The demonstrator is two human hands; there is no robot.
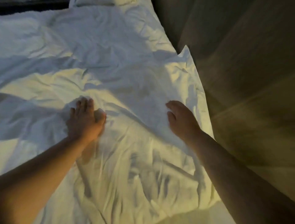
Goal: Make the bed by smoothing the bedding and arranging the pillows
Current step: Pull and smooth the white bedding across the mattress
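my left hand (84,121) lies flat, fingers straight, pressing the wrinkled white duvet (111,56) spread before me. my right hand (180,119) rests flat near its edge, gripping nothing. a pillow (94,1) sits beyond.

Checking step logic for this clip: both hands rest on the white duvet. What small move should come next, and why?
Probably slide the left hand and right hand forward, flat, across the duvet: both lie open on it, and deep creases run just ahead of them.
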